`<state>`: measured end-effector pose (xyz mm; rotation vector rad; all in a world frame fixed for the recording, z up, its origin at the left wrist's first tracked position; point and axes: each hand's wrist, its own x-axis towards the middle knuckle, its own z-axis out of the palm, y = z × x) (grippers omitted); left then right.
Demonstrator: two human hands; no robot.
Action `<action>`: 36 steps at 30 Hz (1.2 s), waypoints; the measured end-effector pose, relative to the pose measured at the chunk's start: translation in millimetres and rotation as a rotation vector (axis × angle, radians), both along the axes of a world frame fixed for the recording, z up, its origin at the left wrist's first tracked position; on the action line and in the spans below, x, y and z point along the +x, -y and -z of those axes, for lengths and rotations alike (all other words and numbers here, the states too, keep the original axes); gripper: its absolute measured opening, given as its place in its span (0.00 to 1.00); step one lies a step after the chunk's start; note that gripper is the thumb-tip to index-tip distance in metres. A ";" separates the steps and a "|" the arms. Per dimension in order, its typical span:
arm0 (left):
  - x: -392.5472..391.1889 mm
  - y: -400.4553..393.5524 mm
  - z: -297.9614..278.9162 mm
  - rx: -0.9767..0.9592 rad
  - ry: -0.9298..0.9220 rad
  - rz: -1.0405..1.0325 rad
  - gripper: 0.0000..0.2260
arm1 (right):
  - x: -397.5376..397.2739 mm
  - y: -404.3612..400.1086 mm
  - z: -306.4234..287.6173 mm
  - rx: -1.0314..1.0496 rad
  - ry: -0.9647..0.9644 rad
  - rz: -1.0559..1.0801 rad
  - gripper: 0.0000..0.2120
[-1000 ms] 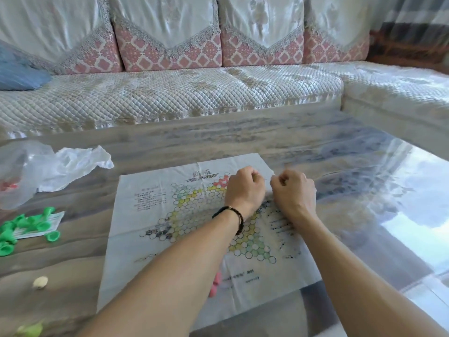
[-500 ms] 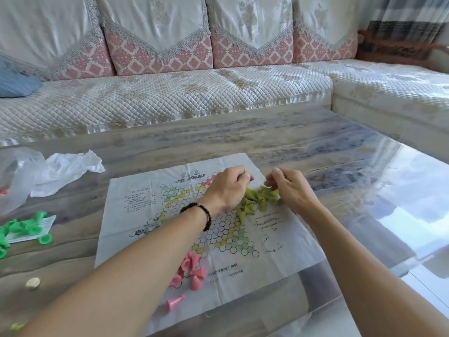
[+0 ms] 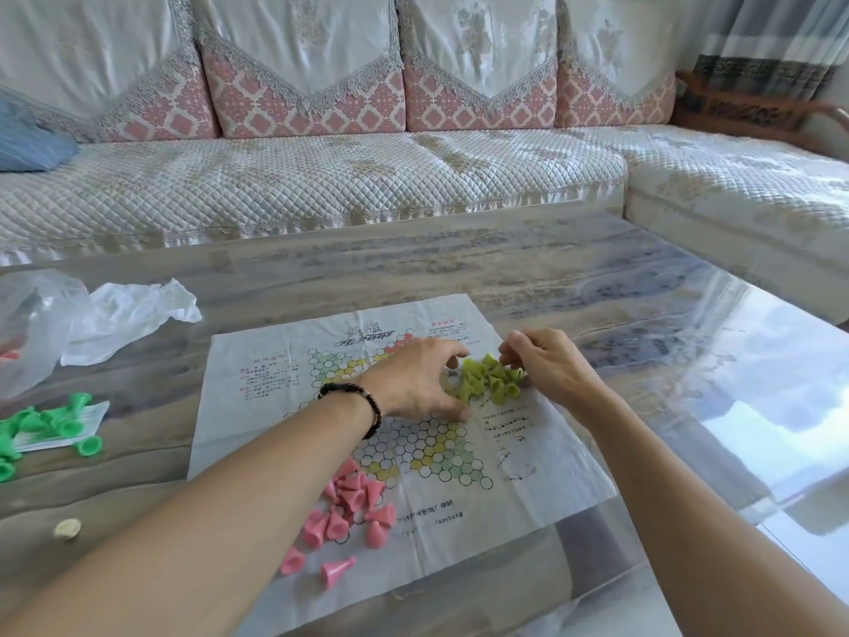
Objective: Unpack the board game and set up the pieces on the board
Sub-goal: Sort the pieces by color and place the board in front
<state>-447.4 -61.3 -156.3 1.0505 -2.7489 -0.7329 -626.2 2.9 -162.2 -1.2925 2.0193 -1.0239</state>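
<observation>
- The board sheet (image 3: 285,406), a thin printed paper with a star of hexagonal cells and blocks of text, lies flat on the glossy coffee table (image 3: 597,278), its near edge overhanging the table's front.
- Pink pieces (image 3: 349,508), small cone-shaped pawns, lie tumbled in a loose heap on the sheet's near left part, most on their sides, beside the left forearm.
- A small cream-coloured object (image 3: 67,528) sits alone on the table, well left of the sheet.
- Bright green pieces (image 3: 50,429) lie scattered at the left edge, some on a thin booklet (image 3: 94,418).
- The left hand (image 3: 413,383), with a dark beaded bracelet (image 3: 363,402) at the wrist, rests palm down on the printed star, fingers spread and curved, fingertips touching the left side of the olive-green pieces (image 3: 491,377); it clamps nothing.
- The right hand (image 3: 546,365) rests at the pile's right edge, fingers curled in, thumb and forefinger drawn together above the pieces; whether they pinch one I cannot tell.
- Crumpled clear plastic bags (image 3: 105,314) lie at the far left of the table.
- Beyond the table stands a quilted sofa (image 3: 298,186).
</observation>
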 end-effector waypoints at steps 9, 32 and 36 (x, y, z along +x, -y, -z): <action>16.2 -8.3 -0.5 -0.026 -0.107 -0.039 0.31 | 17.9 -9.4 -3.9 -0.061 -0.187 0.033 0.15; 332.1 -134.5 0.9 -0.486 0.014 -0.348 0.29 | 292.3 -85.3 -17.4 -0.344 -0.878 -0.442 0.18; 388.7 -154.3 9.8 -0.461 0.032 -0.430 0.36 | 342.7 -89.5 -8.4 -0.285 -0.786 -0.580 0.19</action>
